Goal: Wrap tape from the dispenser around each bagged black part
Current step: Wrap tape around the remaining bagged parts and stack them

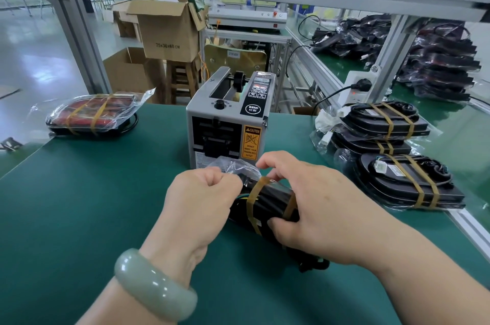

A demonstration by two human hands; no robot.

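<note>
Work surface: green table mat (pixel 79 205). Beyond its far edge, a wooden stool (pixel 183 80) carries an open cardboard box (pixel 169 33) marked 75x36x40 CM. A second open box (pixel 124 73) stands lower, to its left. At right, a white socket strip (pixel 351 91) sits beside an aluminium post (pixel 392 54), with a black plug (pixel 362 84) inserted.
</note>
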